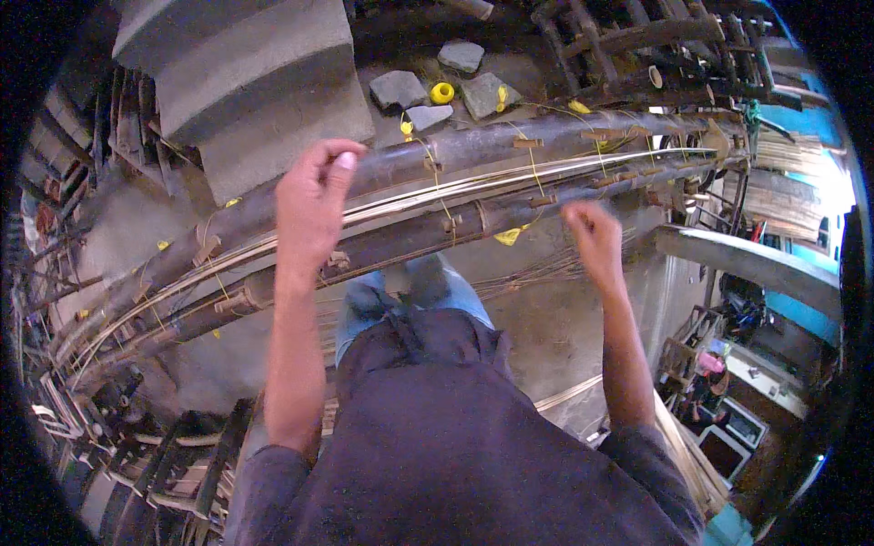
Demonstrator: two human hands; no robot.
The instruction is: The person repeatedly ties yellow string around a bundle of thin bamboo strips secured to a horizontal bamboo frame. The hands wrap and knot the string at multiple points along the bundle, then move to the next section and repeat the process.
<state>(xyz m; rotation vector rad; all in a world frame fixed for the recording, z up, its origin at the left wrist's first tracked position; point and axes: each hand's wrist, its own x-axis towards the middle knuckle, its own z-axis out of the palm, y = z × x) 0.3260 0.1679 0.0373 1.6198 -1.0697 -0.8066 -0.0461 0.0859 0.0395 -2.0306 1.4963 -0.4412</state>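
Two long dark poles, the far pole (482,138) and the near pole (373,244), run side by side across my front, with short wooden pegs (528,143) in them. Between them lies a bundle of thin pale strips (492,181), possibly split bamboo, crossed by yellow strings (534,170). Over the far pole, my left hand (314,196) has its fingers curled and thumb pressed in; anything inside is hidden. My right hand (594,235) makes a blurred fist just on my side of the near pole. A dark smear at its fingers is too unclear to name.
Concrete steps (264,100) rise beyond the poles at left. Grey stone blocks (398,91) and a yellow string roll (442,93) sit on the floor beyond. Wooden racks (628,41) stand far right; a concrete beam (746,259) juts in at right.
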